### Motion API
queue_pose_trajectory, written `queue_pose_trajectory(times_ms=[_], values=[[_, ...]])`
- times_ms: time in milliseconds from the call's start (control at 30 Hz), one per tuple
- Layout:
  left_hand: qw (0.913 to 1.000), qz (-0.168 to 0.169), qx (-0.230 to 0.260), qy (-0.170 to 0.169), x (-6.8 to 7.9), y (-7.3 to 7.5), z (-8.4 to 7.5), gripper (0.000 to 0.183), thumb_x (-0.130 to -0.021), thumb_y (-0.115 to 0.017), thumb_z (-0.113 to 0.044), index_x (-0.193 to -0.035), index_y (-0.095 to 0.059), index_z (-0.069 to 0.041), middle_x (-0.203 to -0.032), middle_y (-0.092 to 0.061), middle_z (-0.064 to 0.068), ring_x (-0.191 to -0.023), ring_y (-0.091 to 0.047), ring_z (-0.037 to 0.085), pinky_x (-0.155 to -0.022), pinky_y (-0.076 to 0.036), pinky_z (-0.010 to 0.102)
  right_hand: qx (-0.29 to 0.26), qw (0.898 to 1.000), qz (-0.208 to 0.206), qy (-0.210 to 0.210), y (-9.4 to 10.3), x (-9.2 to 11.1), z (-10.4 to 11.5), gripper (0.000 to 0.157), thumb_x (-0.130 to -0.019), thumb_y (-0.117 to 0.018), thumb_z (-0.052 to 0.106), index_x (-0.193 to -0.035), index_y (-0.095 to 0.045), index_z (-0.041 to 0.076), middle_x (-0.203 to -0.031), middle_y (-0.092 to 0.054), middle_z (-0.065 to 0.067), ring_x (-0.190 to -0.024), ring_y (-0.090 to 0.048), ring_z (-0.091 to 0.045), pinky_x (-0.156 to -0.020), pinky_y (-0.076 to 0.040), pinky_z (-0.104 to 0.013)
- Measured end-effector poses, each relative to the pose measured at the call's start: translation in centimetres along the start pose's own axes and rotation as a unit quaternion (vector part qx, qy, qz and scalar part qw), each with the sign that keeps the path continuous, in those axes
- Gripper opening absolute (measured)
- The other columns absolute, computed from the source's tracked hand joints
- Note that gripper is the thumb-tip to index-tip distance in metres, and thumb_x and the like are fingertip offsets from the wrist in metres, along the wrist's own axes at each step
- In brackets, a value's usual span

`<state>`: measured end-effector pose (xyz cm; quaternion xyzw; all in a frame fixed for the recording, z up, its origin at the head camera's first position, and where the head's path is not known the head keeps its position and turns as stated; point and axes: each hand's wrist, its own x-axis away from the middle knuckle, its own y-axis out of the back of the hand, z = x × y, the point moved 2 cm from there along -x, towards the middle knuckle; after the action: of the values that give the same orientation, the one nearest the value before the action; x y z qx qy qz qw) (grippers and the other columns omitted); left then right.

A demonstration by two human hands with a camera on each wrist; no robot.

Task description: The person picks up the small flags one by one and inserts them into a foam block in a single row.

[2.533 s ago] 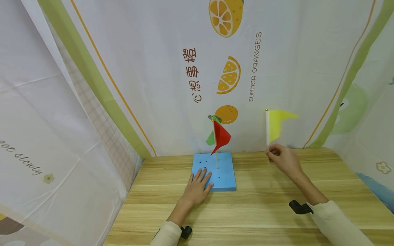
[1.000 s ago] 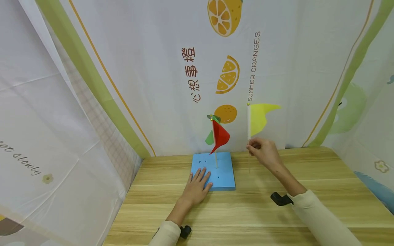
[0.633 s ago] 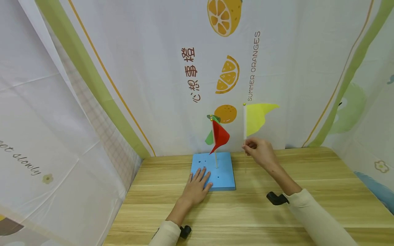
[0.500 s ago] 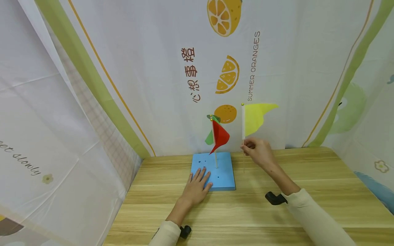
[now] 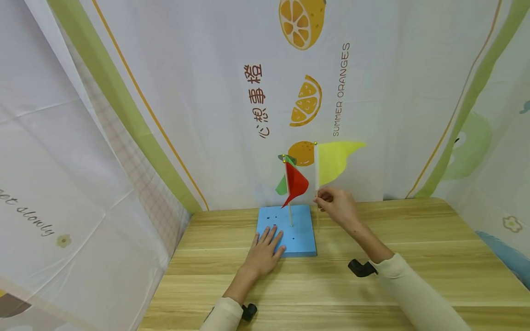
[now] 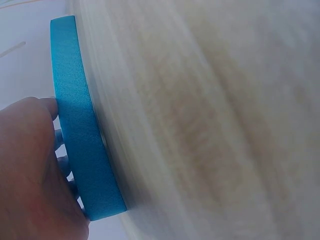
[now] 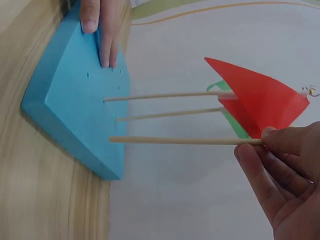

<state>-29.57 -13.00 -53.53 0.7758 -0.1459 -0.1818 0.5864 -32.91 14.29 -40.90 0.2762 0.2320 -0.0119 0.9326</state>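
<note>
My left hand [image 5: 262,255] rests with fingers spread on the near left part of a square blue foam board [image 5: 305,246]. In the left wrist view the board's thick edge [image 6: 82,120] shows beside the thumb. A red flag [image 5: 296,181] stands upright in the board, with a green flag [image 5: 282,186] behind it, partly hidden. Just right of them, my right hand [image 5: 339,209] pinches the stick of a yellow flag [image 5: 331,163] between thumb and fingers. The right wrist view shows that stick's [image 7: 185,141] lower end overlapping the board near the two planted sticks.
Several small holes [image 5: 293,238] dot the board. It lies on a wood-grain table [image 5: 372,294], near the back edge. A white curtain [image 5: 207,92] printed with oranges hangs behind, and another drapes down the left side. Each wrist wears a black camera mount [image 5: 361,268].
My right hand has carried the yellow flag leftward from the table's right side to the board's right edge, dipping slightly at the last. The left hand and the planted flags have stayed put.
</note>
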Motion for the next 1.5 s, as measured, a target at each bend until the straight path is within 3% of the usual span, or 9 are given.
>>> queue_pose_trajectory(times_ms=[467, 1000, 1233, 1500], values=[[0.9999, 0.011, -0.011, 0.005, 0.0, 0.2, -0.1, 0.061, -0.115, -0.041, -0.046, -0.168, -0.037, -0.016, -0.177, -0.028, 0.011, -0.165, -0.022, 0.036, -0.134, -0.019, 0.063, 0.004, 1.000, 0.011, 0.015, -1.8, 0.0, 1.3, 0.010, -0.097, -0.080, 0.010, -0.098, -0.076, 0.001, -0.088, -0.079, -0.012, -0.077, -0.079, -0.033, -0.066, -0.065, -0.027], [0.9997, 0.010, -0.021, 0.005, 0.0, 0.3, -0.1, 0.061, -0.115, -0.040, -0.047, -0.168, -0.037, -0.017, -0.177, -0.027, 0.011, -0.165, -0.023, 0.035, -0.134, -0.020, 0.062, -0.030, 0.999, 0.020, 0.016, -3.6, -0.2, 1.7, 0.009, -0.098, -0.078, 0.008, -0.097, -0.072, 0.001, -0.090, -0.078, -0.012, -0.078, -0.077, -0.031, -0.066, -0.065, -0.025], [0.9998, 0.005, -0.016, 0.006, -0.1, 0.1, 0.0, 0.061, -0.115, -0.040, -0.048, -0.167, -0.039, -0.016, -0.176, -0.030, 0.011, -0.165, -0.025, 0.036, -0.133, -0.021, 0.062, -0.041, 0.999, 0.033, 0.011, -4.4, 0.0, 1.9, 0.019, -0.097, -0.079, 0.010, -0.109, -0.067, 0.001, -0.092, -0.076, -0.012, -0.075, -0.076, -0.024, -0.065, -0.065, -0.026], [0.9996, 0.012, -0.025, 0.007, -0.2, 0.0, 0.1, 0.062, -0.115, -0.038, -0.049, -0.168, -0.038, -0.016, -0.177, -0.029, 0.010, -0.165, -0.024, 0.035, -0.133, -0.020, 0.062, -0.015, 0.999, 0.036, 0.023, -5.6, -0.3, 1.8, 0.010, -0.097, -0.079, 0.006, -0.097, -0.070, 0.003, -0.092, -0.079, -0.012, -0.075, -0.077, -0.020, -0.061, -0.063, -0.024]])
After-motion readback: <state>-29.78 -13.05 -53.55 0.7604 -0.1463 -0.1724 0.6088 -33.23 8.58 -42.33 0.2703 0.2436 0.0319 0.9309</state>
